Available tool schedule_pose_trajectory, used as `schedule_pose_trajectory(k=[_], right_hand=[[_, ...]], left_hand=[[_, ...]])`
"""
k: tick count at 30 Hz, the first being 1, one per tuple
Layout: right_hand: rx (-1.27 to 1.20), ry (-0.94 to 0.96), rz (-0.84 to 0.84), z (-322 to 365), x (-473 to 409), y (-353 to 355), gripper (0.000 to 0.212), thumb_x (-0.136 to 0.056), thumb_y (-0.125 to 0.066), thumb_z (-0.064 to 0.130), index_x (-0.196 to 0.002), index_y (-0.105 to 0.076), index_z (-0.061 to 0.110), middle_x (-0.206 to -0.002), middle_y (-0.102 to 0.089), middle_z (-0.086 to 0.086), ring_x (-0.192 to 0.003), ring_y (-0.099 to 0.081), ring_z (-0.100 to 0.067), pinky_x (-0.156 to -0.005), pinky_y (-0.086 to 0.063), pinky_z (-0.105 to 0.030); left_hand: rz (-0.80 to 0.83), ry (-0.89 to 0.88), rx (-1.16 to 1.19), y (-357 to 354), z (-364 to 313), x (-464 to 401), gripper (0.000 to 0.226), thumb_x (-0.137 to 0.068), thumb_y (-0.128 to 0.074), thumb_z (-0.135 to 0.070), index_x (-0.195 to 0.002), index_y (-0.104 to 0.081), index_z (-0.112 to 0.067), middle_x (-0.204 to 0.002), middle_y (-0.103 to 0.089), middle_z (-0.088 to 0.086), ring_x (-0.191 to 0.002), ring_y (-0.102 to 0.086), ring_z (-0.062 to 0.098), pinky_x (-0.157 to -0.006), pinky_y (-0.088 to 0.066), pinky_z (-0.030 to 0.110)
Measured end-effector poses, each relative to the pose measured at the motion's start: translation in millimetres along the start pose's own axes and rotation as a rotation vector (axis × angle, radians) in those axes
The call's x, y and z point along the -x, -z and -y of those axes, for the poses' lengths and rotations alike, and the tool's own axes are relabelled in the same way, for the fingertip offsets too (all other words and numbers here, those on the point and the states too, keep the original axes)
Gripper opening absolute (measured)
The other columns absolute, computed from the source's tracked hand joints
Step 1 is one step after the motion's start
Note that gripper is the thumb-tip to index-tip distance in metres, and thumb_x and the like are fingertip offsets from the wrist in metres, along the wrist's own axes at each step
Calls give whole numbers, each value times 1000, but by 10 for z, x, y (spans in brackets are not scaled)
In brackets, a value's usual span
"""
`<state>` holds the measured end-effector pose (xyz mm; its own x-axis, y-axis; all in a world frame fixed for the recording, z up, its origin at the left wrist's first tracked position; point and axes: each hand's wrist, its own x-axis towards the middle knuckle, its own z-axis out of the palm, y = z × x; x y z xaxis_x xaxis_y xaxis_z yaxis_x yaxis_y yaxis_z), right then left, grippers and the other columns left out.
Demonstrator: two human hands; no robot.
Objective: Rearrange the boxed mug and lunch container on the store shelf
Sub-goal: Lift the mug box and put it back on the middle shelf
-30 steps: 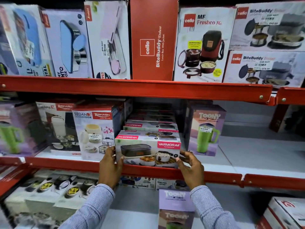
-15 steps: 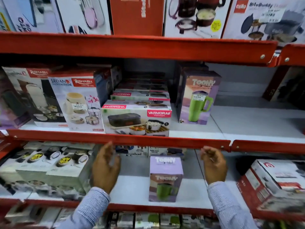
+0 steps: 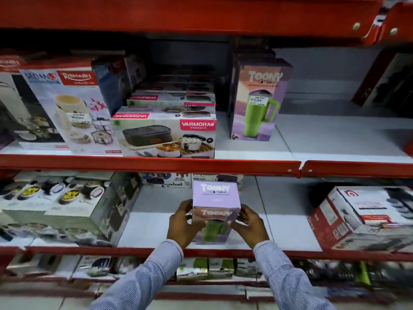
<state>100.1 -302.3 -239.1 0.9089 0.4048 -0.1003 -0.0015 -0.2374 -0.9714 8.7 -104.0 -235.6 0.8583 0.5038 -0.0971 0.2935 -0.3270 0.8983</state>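
Two hands, one box in them. Left hand (image 3: 182, 222) and right hand (image 3: 250, 222) form the grip, clamped on opposite sides of a lilac Toony mug box (image 3: 215, 204), upright, on the lower shelf (image 3: 288, 224) just behind its red front rail. The box's bottom is hidden behind the fingers, so whether it rests on the shelf or is lifted cannot be told. Green mug printed on its front, partly covered by the fingers.

Left of the grip, same shelf: a large carton (image 3: 55, 209) printed with round containers, four lids countable on top, blurred. Behind the grip, at the back of the shelf: two low boxes (image 3: 190, 180), print partly hidden. Right of the grip: one red and white carton (image 3: 366, 218), tilted.

Above the grip, middle shelf (image 3: 335, 135), left to right: two Rishabh boxes (image 3: 73, 108), upright, the left one cut off by the frame; Varmora lunch container box (image 3: 164, 133) at the front edge, directly above the grip, with at least two more of the same kind stacked behind it, deeper ones too dark to count; a second Toony mug box (image 3: 257, 101), upright, up and right of the grip, with a price sticker; bare shelf beyond; a dark box (image 3: 386, 83) at the far right, unclear.

All boxes are closed; contents known only from printed pictures.

Below the grip: a row of small boxes (image 3: 210, 268), blurred.
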Motion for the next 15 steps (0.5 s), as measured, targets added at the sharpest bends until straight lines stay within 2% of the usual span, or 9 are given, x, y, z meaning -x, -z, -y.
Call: schedule_pose_trajectory(k=[3, 5, 7, 9, 12, 15], right_hand=[[-20, 56, 8, 67, 119, 54, 54, -78, -75, -11, -114, -62, 26, -114, -73, -3, -108, -71, -18, -75, -57, -15], [-33, 115, -10, 160, 227, 84, 52, -78, -78, -6, -115, -64, 29, -111, -75, 5, -110, -71, -18, -76, -58, -18], [-47, 188, -28, 287, 373, 158, 49, -78, -82, 6, -116, -67, 32, -110, -77, 13, -109, -71, -11, -74, -59, -19], [-35, 288, -79, 477, 524, 256, 45, -78, -84, 25, -120, -68, 32, -112, -76, 16, -107, -71, -6, -75, -60, -19], [-24, 465, -205, 880, 710, 452, 50, -73, -80, 43, -121, -70, 31, -109, -77, 17, -101, -73, -4, -76, -62, -23], [-71, 635, -290, 1352, 771, 688, 49, -73, -79, 42, -120, -68, 34, -109, -76, 20, -98, -73, -2, -76, -60, -17]], left_hand=[[-29, -50, 6, 98, -95, 159, 69, -71, -89, -11, -133, -59, -19, -118, -72, -2, -95, -70, 20, -59, -48, 1], [-47, -93, 6, 183, -197, 292, 69, -68, -91, -20, -131, -61, -23, -116, -74, -6, -94, -72, 15, -62, -51, 4], [-91, -159, -17, 283, -331, 444, 68, -65, -91, -34, -127, -64, -30, -115, -76, -11, -91, -73, 8, -68, -60, 16], [-140, -252, -25, 395, -514, 582, 71, -61, -89, -52, -125, -66, -34, -111, -77, -17, -87, -74, 5, -68, -64, 28], [-212, -412, 0, 537, -948, 747, 74, -60, -83, -69, -125, -67, -38, -102, -78, -22, -81, -75, -1, -63, -63, 24], [-306, -596, 23, 610, -1478, 811, 69, -63, -81, -71, -122, -69, -37, -97, -77, -28, -77, -74, -3, -59, -60, 17]])
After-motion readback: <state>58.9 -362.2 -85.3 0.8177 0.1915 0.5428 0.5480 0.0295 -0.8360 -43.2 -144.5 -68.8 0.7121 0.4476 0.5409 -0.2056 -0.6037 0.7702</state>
